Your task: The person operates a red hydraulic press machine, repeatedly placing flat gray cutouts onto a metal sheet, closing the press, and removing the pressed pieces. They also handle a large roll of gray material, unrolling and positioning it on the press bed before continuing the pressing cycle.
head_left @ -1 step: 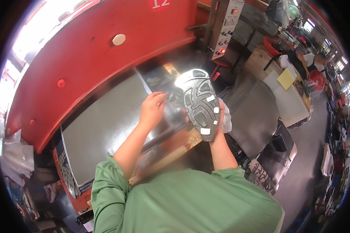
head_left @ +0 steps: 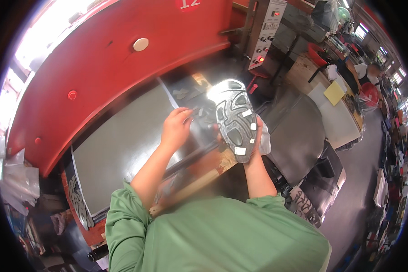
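Observation:
My right hand (head_left: pixel 259 136) grips a shoe-sole-shaped dark plate (head_left: pixel 235 119) from behind and along its right edge. Raised, curved outlines pattern its face, several small white patches sit on its lower and right parts, and its top end shines with glare. Some whitish, thin material (head_left: pixel 265 140) shows beside the right wrist. To the left of the plate and apart from it, my left hand (head_left: pixel 177 126) is raised with its fingers drawn together. Whatever lies between those fingertips, if anything, is too small to make out.
A large red machine body (head_left: pixel 99 68) rises beyond a grey flat sheet (head_left: pixel 122 122). A control panel (head_left: pixel 263 41) with knobs and a lit red light stands behind. At right are a dark, smooth surface (head_left: pixel 297 136) and a worktable (head_left: pixel 333 120); a person (head_left: pixel 365 72) is farther off.
The plate has tilted slightly in my right hand. My left hand has shifted a little to the left, and the whole view has moved slightly.

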Demonstrator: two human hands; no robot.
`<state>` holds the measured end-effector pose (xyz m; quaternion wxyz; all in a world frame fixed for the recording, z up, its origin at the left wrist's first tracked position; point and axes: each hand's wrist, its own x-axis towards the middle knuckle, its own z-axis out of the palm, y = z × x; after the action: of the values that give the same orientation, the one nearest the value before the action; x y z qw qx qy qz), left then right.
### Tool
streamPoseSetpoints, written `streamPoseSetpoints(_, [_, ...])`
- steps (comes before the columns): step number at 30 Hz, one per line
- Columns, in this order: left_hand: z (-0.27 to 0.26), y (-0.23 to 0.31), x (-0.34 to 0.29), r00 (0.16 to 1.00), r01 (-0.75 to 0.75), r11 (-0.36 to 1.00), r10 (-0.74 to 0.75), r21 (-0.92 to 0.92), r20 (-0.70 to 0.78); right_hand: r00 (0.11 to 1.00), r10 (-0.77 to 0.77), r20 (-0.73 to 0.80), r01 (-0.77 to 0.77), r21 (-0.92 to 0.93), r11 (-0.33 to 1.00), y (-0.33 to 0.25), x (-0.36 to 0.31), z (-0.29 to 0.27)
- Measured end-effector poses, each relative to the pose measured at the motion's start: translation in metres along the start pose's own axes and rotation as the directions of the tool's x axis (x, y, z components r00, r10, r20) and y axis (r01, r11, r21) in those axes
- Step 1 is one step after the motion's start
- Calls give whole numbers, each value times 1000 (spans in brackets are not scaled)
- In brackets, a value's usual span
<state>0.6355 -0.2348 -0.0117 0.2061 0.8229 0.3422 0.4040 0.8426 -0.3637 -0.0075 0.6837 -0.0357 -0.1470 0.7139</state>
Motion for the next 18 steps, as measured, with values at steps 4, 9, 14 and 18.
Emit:
streamPoseSetpoints(4, [-34,-15,-35,966,61,998,-65,23,252,999,-32,-19,33,37,999,18,3,15])
streamPoseSetpoints(9, [-95,-23,-97,972,0,999,-8,36,237,999,7,-51,-6,15,1000,59,11,41])
streamPoseSetpoints(14, [-167,-17,-157,995,71,996,-68,-46,77,995,104,-8,-104,-129,986,134,29,74])
streamPoseSetpoints(18, [-220,-20,-196,993,59,997,-63,-41,-98,982,188,-33,-191,-167,967,209,43,90])
